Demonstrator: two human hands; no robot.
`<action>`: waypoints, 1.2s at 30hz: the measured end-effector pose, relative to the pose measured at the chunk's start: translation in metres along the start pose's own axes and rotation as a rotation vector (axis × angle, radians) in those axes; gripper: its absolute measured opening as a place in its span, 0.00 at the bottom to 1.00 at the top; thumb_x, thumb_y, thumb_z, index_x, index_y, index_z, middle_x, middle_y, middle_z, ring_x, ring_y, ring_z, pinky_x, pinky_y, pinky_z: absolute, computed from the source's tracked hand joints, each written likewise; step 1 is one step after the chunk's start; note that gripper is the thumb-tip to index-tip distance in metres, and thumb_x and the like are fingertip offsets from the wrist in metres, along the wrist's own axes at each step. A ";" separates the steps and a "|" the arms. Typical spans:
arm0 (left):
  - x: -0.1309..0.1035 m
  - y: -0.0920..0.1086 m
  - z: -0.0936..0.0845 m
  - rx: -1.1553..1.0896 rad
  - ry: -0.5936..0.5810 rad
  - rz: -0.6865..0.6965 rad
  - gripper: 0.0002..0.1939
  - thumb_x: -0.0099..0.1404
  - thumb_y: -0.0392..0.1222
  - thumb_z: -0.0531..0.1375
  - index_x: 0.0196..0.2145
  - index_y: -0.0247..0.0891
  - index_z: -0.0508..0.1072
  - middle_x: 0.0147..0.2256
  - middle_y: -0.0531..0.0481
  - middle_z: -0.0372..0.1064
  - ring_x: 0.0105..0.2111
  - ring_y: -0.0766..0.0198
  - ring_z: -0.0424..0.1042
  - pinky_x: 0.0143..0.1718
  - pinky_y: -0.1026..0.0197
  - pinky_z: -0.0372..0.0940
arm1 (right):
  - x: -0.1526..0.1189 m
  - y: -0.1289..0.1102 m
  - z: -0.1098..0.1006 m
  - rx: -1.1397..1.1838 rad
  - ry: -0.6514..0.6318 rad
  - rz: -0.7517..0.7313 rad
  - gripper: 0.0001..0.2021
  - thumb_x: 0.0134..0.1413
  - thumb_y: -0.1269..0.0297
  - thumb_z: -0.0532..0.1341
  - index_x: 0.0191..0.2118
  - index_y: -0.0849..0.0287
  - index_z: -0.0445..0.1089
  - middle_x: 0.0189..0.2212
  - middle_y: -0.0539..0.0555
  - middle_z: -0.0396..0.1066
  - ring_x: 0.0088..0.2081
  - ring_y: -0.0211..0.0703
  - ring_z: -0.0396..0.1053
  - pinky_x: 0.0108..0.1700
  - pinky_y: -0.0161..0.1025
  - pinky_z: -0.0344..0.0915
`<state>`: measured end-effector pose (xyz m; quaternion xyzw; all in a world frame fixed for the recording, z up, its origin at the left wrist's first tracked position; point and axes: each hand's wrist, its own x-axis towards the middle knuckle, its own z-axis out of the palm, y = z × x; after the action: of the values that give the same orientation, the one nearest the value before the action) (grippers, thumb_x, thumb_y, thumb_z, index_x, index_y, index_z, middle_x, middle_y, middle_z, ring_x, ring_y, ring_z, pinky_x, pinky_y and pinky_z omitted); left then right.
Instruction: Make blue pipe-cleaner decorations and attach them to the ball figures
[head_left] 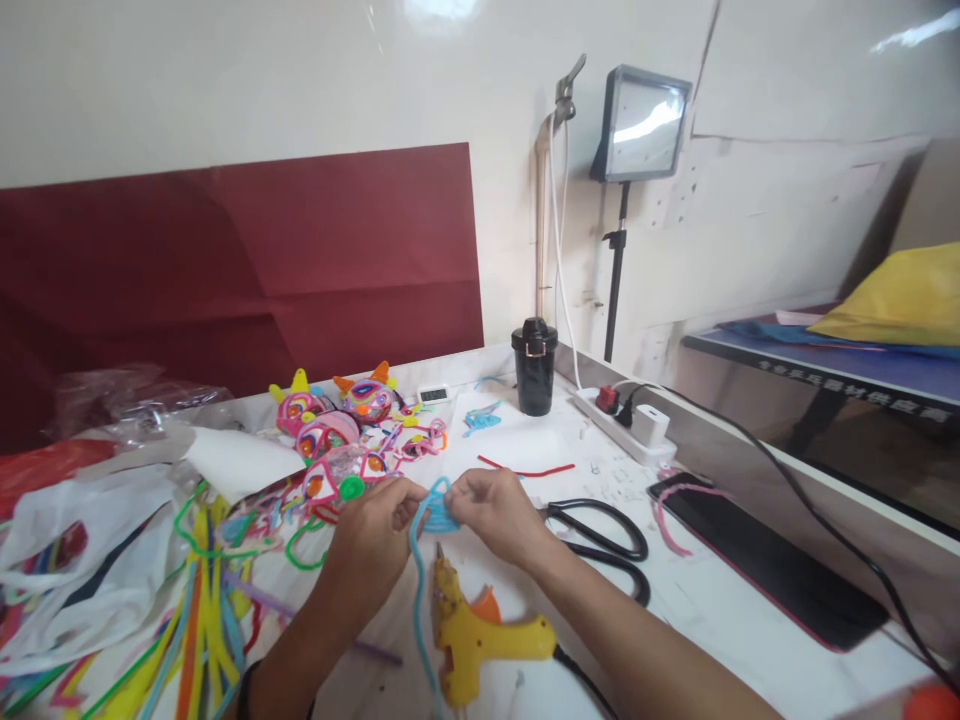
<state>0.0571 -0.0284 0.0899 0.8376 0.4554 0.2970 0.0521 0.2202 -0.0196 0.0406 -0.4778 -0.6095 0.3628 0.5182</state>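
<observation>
head view: left hand (375, 532) and right hand (496, 512), nearly together, pinch the blue strand (441, 516).

Left hand (371, 525) and right hand (491, 508) close together, both pinching, forearms (615, 625) angled inward

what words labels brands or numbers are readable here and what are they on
"专业乒乓器材供应商", in white on the edge of the blue-topped table at the right; it is slightly blurred, so single characters are uncertain.
Small white display at the back of the worktable: its screen is too small and blurred to read.
I can make out no other text.
</observation>
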 end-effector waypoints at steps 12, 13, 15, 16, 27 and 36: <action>0.008 -0.014 -0.005 -0.335 -0.098 -0.107 0.06 0.57 0.37 0.57 0.30 0.38 0.75 0.28 0.51 0.75 0.29 0.63 0.72 0.31 0.64 0.63 | 0.000 0.001 0.000 0.050 -0.021 0.013 0.06 0.42 0.67 0.57 0.21 0.62 0.68 0.18 0.47 0.63 0.22 0.34 0.58 0.26 0.32 0.58; 0.009 -0.017 -0.003 -0.365 -0.101 -0.119 0.06 0.57 0.37 0.57 0.30 0.38 0.75 0.28 0.51 0.75 0.30 0.62 0.73 0.31 0.64 0.64 | 0.000 0.000 0.000 0.057 -0.021 0.015 0.06 0.41 0.67 0.57 0.21 0.62 0.68 0.18 0.48 0.63 0.22 0.34 0.58 0.26 0.32 0.58; 0.010 -0.023 -0.001 -0.423 -0.099 -0.131 0.06 0.57 0.38 0.58 0.30 0.38 0.75 0.28 0.50 0.75 0.30 0.62 0.73 0.32 0.64 0.64 | 0.001 0.000 -0.001 0.076 -0.027 0.017 0.06 0.41 0.67 0.57 0.21 0.63 0.68 0.18 0.48 0.63 0.22 0.34 0.58 0.26 0.32 0.58; 0.011 -0.025 0.000 -0.454 -0.096 -0.135 0.06 0.56 0.39 0.59 0.30 0.38 0.76 0.29 0.50 0.75 0.31 0.61 0.73 0.33 0.63 0.65 | 0.001 0.000 -0.002 0.086 -0.031 0.017 0.05 0.41 0.67 0.57 0.21 0.63 0.68 0.18 0.48 0.64 0.22 0.34 0.58 0.26 0.32 0.58; 0.013 -0.023 0.003 -0.801 -0.114 -0.340 0.07 0.49 0.42 0.65 0.25 0.36 0.73 0.24 0.52 0.71 0.27 0.65 0.69 0.30 0.64 0.63 | 0.000 -0.005 -0.001 0.134 -0.076 0.053 0.05 0.40 0.68 0.57 0.21 0.63 0.68 0.17 0.46 0.62 0.20 0.32 0.55 0.24 0.31 0.54; 0.010 -0.021 0.006 -1.000 -0.194 -0.478 0.15 0.48 0.45 0.67 0.32 0.35 0.73 0.26 0.52 0.71 0.25 0.67 0.68 0.26 0.65 0.62 | -0.003 -0.011 -0.004 0.141 -0.096 0.051 0.05 0.40 0.69 0.58 0.21 0.63 0.68 0.16 0.46 0.62 0.20 0.32 0.56 0.25 0.30 0.56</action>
<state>0.0489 -0.0072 0.0817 0.6079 0.4296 0.3784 0.5502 0.2216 -0.0253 0.0510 -0.4374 -0.5944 0.4404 0.5113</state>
